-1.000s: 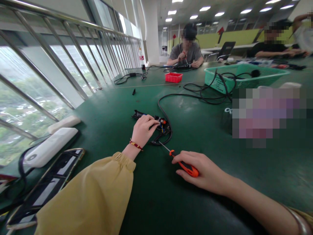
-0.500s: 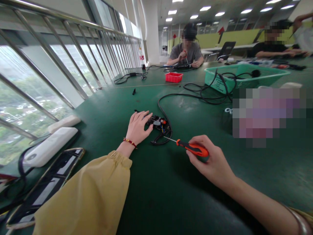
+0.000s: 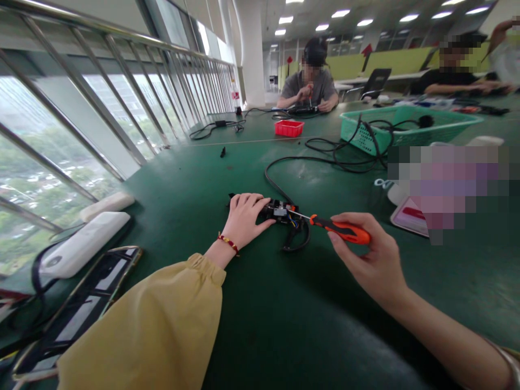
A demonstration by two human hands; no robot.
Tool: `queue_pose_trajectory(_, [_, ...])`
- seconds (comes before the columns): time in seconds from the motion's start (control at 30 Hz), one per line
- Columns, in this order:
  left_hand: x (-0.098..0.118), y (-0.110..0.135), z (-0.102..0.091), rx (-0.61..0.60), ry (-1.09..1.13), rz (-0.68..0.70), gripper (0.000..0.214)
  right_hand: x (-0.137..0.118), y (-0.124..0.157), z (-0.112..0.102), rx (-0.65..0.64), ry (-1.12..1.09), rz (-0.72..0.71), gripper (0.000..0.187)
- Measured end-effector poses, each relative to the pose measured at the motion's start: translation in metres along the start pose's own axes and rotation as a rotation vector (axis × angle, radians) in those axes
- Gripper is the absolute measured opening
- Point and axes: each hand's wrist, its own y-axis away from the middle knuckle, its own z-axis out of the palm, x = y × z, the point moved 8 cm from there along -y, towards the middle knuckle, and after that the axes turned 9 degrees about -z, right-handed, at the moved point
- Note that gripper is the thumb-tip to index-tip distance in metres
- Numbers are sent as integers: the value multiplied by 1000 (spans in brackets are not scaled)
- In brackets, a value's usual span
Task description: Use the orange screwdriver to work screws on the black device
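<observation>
My right hand (image 3: 369,252) grips an orange-and-black screwdriver (image 3: 343,229) by its handle. The thin metal shaft points left, and its tip meets the right part of an opened black electronic device (image 3: 280,211). Circuit parts, an orange piece and blue and yellow wires show inside this device, which lies on the green table. Over its left end sits my left hand (image 3: 246,219), fingers bent across the far side and thumb along the near side, holding it down. A black cable (image 3: 307,238) curls from the device's right end. My left fingertips are partly hidden.
Behind the device stand a small red basket (image 3: 288,128) and a green basket (image 3: 353,132) with black cables. A phone (image 3: 87,303) and a white power bank (image 3: 85,244) lie at left, beside the railing (image 3: 109,49). A person (image 3: 309,81) works across the table.
My left hand and the device have slid right and turned slightly. My right hand has moved right and up, bringing the screwdriver tip from the cable onto the device.
</observation>
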Motion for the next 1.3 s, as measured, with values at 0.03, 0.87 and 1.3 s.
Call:
queue_pose_trajectory(0.03, [4, 1, 0, -8, 10, 18, 44, 0, 0, -2, 13, 2, 2, 16])
queue_pose_trajectory(0.87, [8, 1, 3, -68, 83, 56, 40, 3, 4, 0, -56, -80, -5, 16])
queue_pose_trajectory(1.3, [10, 1, -2, -14, 65, 90, 40, -15, 9, -11, 103, 45, -249, 41])
